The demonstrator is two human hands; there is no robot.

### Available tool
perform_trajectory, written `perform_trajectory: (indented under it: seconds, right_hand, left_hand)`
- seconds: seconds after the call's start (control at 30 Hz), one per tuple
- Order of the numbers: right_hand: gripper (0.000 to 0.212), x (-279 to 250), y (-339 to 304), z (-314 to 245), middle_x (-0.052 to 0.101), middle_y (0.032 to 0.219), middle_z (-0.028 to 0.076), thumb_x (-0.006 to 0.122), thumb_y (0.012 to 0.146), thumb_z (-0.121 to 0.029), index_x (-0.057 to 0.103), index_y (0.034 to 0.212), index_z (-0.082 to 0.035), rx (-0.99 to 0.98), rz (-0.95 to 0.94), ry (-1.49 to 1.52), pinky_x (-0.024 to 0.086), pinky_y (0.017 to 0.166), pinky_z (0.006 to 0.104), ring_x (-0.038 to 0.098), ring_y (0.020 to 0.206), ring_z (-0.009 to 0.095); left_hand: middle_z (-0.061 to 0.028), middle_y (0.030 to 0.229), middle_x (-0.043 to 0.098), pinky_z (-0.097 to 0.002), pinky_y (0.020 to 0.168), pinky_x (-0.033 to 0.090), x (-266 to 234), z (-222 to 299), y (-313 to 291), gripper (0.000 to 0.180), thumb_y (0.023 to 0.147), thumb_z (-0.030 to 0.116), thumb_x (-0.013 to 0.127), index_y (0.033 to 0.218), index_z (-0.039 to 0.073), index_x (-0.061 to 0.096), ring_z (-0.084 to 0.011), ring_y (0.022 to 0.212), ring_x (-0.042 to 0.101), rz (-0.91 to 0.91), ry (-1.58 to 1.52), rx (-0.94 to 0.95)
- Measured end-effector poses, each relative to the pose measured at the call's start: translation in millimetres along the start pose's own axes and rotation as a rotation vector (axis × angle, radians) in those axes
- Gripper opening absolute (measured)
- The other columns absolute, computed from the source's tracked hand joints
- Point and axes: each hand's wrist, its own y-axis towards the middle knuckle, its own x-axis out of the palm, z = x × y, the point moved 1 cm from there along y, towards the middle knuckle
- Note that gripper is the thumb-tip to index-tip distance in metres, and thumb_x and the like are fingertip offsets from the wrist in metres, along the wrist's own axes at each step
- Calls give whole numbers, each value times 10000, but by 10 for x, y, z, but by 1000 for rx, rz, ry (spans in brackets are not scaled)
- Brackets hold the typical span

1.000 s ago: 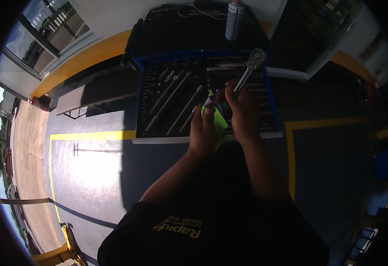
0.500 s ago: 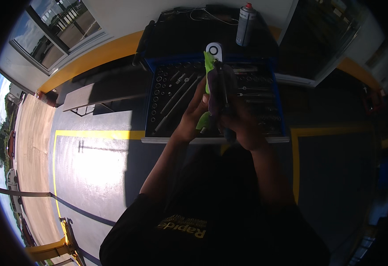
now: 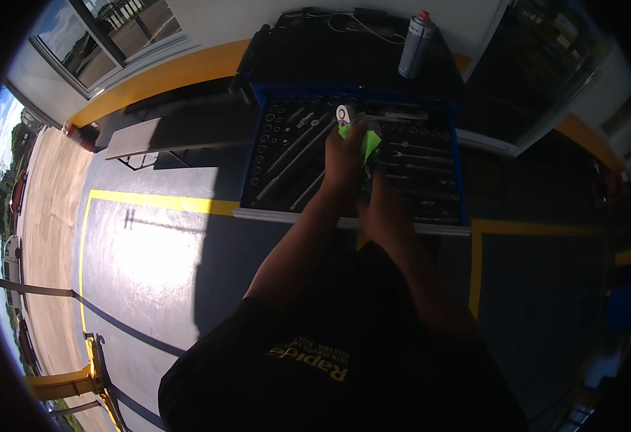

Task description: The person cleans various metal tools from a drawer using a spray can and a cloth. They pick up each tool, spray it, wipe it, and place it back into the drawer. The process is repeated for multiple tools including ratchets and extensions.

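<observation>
Over the opened tool drawer [image 3: 431,229] I hold a ratchet wrench, its shiny round head [image 3: 342,114] pointing away from me. My left hand [image 3: 342,162] is closed around the upper part of the wrench, with a bright green cloth [image 3: 370,146] wrapped on it and poking out to the right of the fingers. Lower down, my right hand [image 3: 384,209] is closed at the handle end, somewhat blurred, its fingers partly hidden. Sockets [image 3: 259,150] line the drawer's left side, with long bars [image 3: 287,173] beside them and wrenches [image 3: 420,157] on the right.
A spray can [image 3: 416,47] with a red cap stands on the black cabinet top [image 3: 330,54], near a pale cable [image 3: 344,25]. To the left is a low bench [image 3: 139,142]. A yellow metal arm [image 3: 67,383] shows at the lower left, and yellow lines [image 3: 164,203] mark the floor.
The ratchet wrench has come lower and nearer to me. My left hand has moved up over the cloth near the head, and the cloth is now bunched. The view has shifted slightly.
</observation>
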Motion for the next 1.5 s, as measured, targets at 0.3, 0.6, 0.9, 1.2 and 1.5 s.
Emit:
perform_trajectory:
  seconds: [0.3,0.6,0.9,1.2,1.5]
  right_hand:
    - [257,-106,-202,319,594,721,77,586,882,-87,509,1115,-13,-37,-284,384,486,490,334,609,539,175]
    - [208,-192,-396,108,507,658,7,603,883,-96,506,1058,-41,57,-352,961,401,428,230,494,462,75]
    - [264,-250,-380,32,559,769,57,600,898,-99,493,1128,-25,-166,-95,668,453,478,278,565,533,141]
    - [402,41,-250,-45,650,904,237,606,871,-79,462,1237,1,-223,54,75,514,736,511,660,850,444]
    - [237,-225,-294,224,539,664,37,626,870,-110,501,1056,-31,-63,-484,627,464,459,274,574,519,119]
  left_hand:
    - [-104,1063,636,-345,776,542,-1014,-285,620,359,972,291,558,1181,-1,577,-219,927,657,133,30,182]
    - [-120,1381,499,-374,1089,404,-828,371,55,653,870,207,693,1423,49,383,-253,1286,494,-422,-530,340]
    - [-109,1405,479,-373,1089,402,-583,397,-76,765,827,136,752,1462,70,329,-242,1298,482,-377,-466,347]
    - [-13,787,611,-260,618,521,-357,136,89,144,888,124,664,955,39,570,-92,678,610,85,-181,104]
    - [-19,846,662,-263,675,509,-791,1,116,185,923,212,662,978,36,640,-108,737,637,78,15,184]
